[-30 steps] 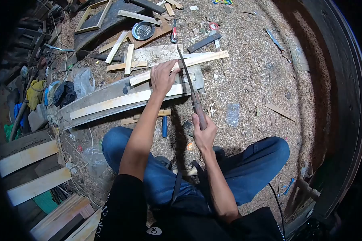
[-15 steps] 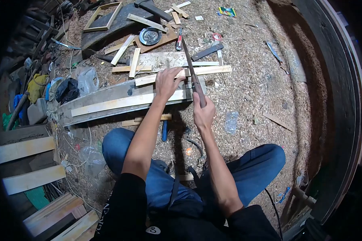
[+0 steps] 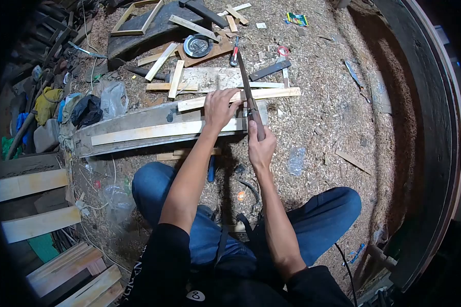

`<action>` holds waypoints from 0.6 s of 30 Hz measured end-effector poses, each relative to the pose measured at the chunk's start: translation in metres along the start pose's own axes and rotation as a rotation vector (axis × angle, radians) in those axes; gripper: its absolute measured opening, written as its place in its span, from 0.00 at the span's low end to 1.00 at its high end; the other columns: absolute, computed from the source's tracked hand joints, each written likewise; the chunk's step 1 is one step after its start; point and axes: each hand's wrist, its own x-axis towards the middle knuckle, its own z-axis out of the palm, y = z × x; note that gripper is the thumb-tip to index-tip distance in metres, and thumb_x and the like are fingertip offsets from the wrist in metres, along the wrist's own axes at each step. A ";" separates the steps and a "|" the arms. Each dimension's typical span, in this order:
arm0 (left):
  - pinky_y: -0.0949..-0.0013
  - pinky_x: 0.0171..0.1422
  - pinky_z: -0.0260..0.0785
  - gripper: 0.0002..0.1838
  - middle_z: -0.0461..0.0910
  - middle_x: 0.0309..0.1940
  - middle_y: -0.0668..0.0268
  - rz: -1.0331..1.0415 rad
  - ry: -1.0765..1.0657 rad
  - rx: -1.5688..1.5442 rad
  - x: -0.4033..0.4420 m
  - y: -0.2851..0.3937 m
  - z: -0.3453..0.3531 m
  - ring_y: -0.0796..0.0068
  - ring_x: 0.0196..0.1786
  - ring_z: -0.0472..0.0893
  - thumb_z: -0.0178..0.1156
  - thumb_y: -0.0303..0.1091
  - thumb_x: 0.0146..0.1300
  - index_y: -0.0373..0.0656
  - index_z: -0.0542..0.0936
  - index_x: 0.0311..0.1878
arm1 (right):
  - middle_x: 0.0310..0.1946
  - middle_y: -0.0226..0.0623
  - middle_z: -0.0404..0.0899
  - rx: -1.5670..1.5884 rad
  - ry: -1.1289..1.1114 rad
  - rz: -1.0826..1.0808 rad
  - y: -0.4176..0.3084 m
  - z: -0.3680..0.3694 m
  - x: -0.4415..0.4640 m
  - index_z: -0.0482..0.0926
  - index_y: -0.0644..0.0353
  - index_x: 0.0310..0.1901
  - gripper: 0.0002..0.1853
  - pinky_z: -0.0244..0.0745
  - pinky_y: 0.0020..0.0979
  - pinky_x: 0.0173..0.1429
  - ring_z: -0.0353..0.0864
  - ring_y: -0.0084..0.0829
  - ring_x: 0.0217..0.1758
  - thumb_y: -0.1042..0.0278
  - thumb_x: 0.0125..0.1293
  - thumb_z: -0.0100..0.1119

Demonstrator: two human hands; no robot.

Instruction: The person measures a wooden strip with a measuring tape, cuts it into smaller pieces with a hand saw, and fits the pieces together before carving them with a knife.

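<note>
My right hand point(image 3: 262, 149) is closed around the handle of a hand saw point(image 3: 246, 82), whose blade points away from me. The blade lies across a pale wooden strip point(image 3: 276, 93) near the end of a low wooden beam point(image 3: 148, 115). To the left of the saw, my left hand point(image 3: 219, 108) grips the same strip and presses it on the beam, its fingers over the top. A longer pale wooden strip point(image 3: 148, 133) lies along the beam nearer to me. Whether the blade has cut into the wood cannot be made out.
Beyond the beam lie a red-handled screwdriver point(image 3: 234, 57), a round metal dish point(image 3: 197, 46), a dark block point(image 3: 270, 70) and loose wooden pieces. Plastic bags point(image 3: 113, 100) sit at left, above stacked boards point(image 3: 41, 225). Wood chips cover the ground. A large dark timber point(image 3: 435, 123) curves along the right.
The view has shifted a little, so the scene sits slightly lower and to the right. The saw and my right hand are a touch nearer to me; both hands keep their grips.
</note>
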 end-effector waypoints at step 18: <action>0.60 0.56 0.63 0.19 0.84 0.45 0.66 -0.040 0.037 0.028 -0.001 0.006 0.001 0.62 0.46 0.78 0.65 0.43 0.60 0.47 0.84 0.53 | 0.16 0.43 0.72 0.020 -0.057 0.110 0.007 -0.064 -0.108 0.79 0.66 0.33 0.16 0.68 0.37 0.27 0.73 0.31 0.19 0.59 0.70 0.60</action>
